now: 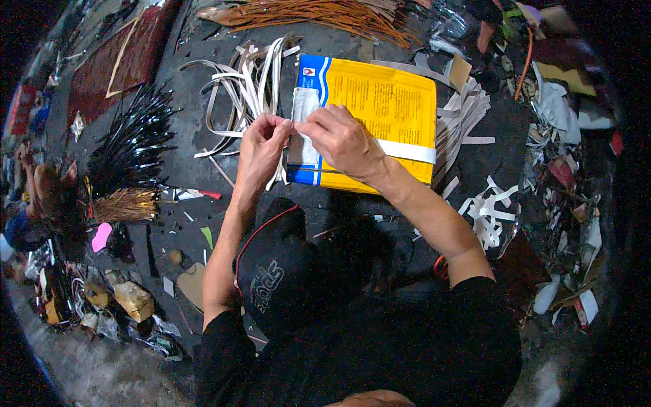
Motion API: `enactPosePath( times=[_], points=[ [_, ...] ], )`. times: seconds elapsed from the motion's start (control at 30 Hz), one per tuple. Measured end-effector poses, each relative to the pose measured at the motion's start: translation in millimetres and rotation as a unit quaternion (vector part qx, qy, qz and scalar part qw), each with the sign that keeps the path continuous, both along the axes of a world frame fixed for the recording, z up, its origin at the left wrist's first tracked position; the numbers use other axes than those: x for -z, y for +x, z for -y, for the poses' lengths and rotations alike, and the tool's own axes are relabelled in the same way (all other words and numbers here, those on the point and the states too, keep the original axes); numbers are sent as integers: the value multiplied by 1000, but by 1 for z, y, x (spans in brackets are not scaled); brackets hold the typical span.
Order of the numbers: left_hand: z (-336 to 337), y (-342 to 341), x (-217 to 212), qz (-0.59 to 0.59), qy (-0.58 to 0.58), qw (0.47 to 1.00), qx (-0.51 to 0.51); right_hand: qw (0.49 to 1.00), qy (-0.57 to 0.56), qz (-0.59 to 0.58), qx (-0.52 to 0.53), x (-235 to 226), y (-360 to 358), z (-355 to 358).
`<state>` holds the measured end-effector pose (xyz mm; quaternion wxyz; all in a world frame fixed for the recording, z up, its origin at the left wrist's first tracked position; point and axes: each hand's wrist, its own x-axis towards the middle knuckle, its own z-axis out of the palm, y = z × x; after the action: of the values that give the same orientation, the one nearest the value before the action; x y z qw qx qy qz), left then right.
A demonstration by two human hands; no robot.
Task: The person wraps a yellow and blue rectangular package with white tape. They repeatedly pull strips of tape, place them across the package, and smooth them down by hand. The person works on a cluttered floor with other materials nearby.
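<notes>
A yellow and blue printed carton [400, 102] lies in front of me, with a pale grey patch [305, 103] along its blue left side. A flat white strip [410, 151] crosses the carton and passes beneath my right hand [342, 142]. The fingertips of both hands meet at the carton's left edge, closed in a pinch on the white strip. My left hand [263, 146] is just off that edge, beside a loose bundle of pale strips [264, 85]. What lies exactly between the fingertips is mostly covered. More pale strips [464, 119] fan out past the carton's right side.
Brown strips [319, 19] lie beyond the carton, and shiny black strips [132, 139] at the left. Curled white offcuts [491, 214] sit at the lower right. Mixed scraps [563, 169] line the right side. A black garment with red piping [271, 237] is between my arms.
</notes>
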<state>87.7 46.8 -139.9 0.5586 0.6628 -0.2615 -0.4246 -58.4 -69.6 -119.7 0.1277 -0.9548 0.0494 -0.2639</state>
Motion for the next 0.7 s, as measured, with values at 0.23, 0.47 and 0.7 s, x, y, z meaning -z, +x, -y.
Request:
enactPosePath(
  times=[0.23, 0.47, 0.7],
  points=[
    [-14, -4, 3, -131, -15, 991, -13, 991, 122, -8, 59, -7, 1, -7],
    [-11, -6, 12, -36, -43, 998, -34, 987, 152, 5, 48, -4, 3, -5],
    [-8, -3, 22, -173, -24, 984, -45, 992, 117, 16, 39, 2, 2, -5]
  ],
)
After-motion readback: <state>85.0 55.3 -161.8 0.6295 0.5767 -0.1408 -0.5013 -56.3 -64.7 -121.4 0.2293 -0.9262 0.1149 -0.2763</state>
